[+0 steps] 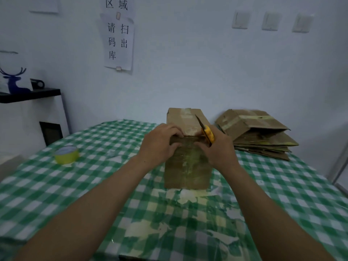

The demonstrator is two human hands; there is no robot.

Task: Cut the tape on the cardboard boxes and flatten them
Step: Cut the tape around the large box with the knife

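Checked table [94, 176], frame centre: left hand [160, 146] gripped the box [186, 166] at its near edge; right hand [218, 149] clasped the knife [207, 134], blade pointing up-frame along the tape [188, 119].

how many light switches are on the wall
3. They sit in a row high on the wall at upper right: the left switch, the middle switch and the right switch, above the stack of flattened boxes. None looks hidden.
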